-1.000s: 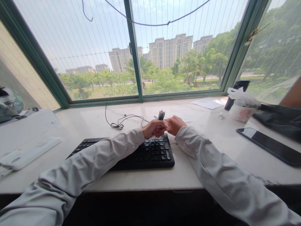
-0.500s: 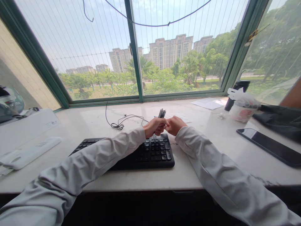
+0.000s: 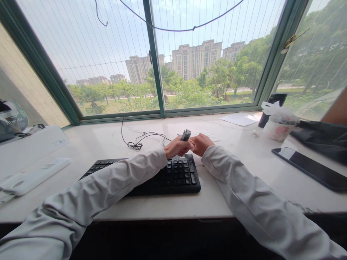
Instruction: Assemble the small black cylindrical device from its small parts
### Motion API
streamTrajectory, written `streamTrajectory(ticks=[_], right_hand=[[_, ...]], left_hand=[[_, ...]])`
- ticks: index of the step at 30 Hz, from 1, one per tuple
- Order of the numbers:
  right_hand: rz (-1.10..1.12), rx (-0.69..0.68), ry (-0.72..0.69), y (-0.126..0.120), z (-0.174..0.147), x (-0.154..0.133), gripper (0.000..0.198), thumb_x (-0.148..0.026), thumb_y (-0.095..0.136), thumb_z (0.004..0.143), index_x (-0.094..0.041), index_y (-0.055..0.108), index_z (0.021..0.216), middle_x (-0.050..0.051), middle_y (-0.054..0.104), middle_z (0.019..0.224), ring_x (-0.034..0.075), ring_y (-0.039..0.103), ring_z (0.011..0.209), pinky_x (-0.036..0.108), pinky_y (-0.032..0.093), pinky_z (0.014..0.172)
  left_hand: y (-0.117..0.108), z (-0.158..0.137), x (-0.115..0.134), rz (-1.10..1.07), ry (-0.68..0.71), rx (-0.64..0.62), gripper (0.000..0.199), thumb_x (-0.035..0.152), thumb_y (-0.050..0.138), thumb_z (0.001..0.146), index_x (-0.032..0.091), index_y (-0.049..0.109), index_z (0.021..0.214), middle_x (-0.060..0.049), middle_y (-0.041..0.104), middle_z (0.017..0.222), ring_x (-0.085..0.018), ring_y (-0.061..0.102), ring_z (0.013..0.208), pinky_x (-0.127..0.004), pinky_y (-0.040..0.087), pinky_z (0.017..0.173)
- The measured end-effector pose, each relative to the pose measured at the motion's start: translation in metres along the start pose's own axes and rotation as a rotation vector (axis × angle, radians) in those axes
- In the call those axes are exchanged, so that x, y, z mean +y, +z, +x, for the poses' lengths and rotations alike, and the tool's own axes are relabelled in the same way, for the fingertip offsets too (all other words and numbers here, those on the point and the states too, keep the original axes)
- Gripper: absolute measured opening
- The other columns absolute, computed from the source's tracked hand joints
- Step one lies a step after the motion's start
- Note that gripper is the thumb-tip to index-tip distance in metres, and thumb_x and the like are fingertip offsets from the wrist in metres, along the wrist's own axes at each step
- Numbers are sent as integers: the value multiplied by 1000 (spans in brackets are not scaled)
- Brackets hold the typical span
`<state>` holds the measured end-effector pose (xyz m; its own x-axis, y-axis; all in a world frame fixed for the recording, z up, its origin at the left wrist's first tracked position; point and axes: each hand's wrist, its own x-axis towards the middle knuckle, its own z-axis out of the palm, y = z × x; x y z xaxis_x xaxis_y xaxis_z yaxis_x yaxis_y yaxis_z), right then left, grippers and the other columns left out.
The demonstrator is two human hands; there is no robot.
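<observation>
My left hand [image 3: 176, 147] is closed round a short dark grey stick-like object [image 3: 185, 135], whose notched end juts up past the thumb. Its exact kind does not show. Against the left fingertips rests my right hand [image 3: 202, 144], curled closed; whatever its fingers pinch is hidden. Both hands hover over the back right part of a black keyboard [image 3: 187, 177], near its number pad. My left sleeve covers much of the keyboard's middle. Behind the left hand, a thin black cable [image 3: 135, 145] lies in a loose bundle on the white tabletop [image 3: 162, 207].
A dark phone [image 3: 309, 169] lies at the right, with a plastic-bagged tub [image 3: 279, 126] behind it. Paper [image 3: 240, 119] sits near the window. At the left are a white box [image 3: 32, 144], a flat white item [image 3: 40, 177] and a helmet [image 3: 12, 119].
The dark grey object has tipped and sunk slightly in my left hand, its notched end now lower. My right hand stays nearly where it was, beside the left.
</observation>
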<state>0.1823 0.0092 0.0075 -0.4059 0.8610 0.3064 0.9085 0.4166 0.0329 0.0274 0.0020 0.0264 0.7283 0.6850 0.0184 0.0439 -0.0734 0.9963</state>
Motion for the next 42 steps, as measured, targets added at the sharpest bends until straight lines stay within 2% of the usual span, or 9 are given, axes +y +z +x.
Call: streamTrajectory(ticks=[5, 10, 13, 21, 29, 35, 38, 42], right_hand=[[84, 48, -8, -2, -2, -1, 27, -35, 47, 84, -24, 72, 87, 2, 68, 70, 15, 58, 63, 26, 29, 58], [122, 64, 0, 1, -3, -1, 28, -38, 47, 86, -27, 72, 94, 0, 69, 74, 14, 58, 64, 25, 32, 61], [117, 71, -1, 2, -3, 0, 28, -38, 47, 86, -26, 72, 92, 1, 69, 74, 13, 57, 63, 25, 31, 61], [106, 46, 2, -2, -3, -2, 27, -36, 49, 84, -21, 71, 83, 2, 65, 66, 13, 54, 58, 25, 29, 55], [131, 31, -15, -5, -4, -1, 20, -29, 52, 80, -21, 70, 81, 3, 66, 69, 13, 55, 61, 24, 32, 59], [124, 43, -2, -2, -2, -1, 26, -35, 50, 83, -20, 72, 80, 4, 67, 67, 15, 57, 63, 25, 33, 59], [124, 58, 32, 1, -1, -1, 31, -40, 50, 84, -20, 73, 81, 5, 67, 66, 16, 59, 64, 26, 33, 59], [130, 90, -18, 3, -1, 0, 29, -39, 49, 85, -23, 74, 85, 3, 69, 69, 16, 59, 62, 26, 33, 60]], left_hand=[[-2, -16, -2, -15, 77, -30, 28, 22, 60, 61, 17, 35, 49, 6, 27, 44, -3, 19, 39, -23, 8, 42], [2, -29, 0, 56, 129, -132, 36, 23, 60, 63, 18, 28, 48, 7, 21, 46, -3, 20, 42, -25, 9, 44], [2, -30, -1, 70, 98, -154, 36, 24, 60, 63, 17, 28, 49, 7, 22, 48, -3, 20, 43, -25, 9, 45], [5, -25, -2, 58, 9, -106, 32, 23, 58, 65, 17, 30, 50, 6, 28, 46, -4, 21, 42, -25, 9, 45], [16, -25, 10, 184, -45, -140, 29, 25, 57, 65, 17, 34, 49, 5, 29, 45, -5, 22, 41, -25, 12, 42], [3, -19, 9, 115, -103, -255, 30, 23, 58, 65, 17, 33, 49, 6, 26, 46, -4, 20, 39, -24, 9, 40], [-6, -14, 6, 51, -106, -271, 31, 22, 58, 64, 18, 33, 47, 5, 26, 43, -4, 21, 36, -23, 8, 38], [-13, -11, 5, -17, -98, -275, 34, 23, 59, 64, 18, 32, 45, 6, 24, 39, -4, 21, 33, -23, 8, 37]])
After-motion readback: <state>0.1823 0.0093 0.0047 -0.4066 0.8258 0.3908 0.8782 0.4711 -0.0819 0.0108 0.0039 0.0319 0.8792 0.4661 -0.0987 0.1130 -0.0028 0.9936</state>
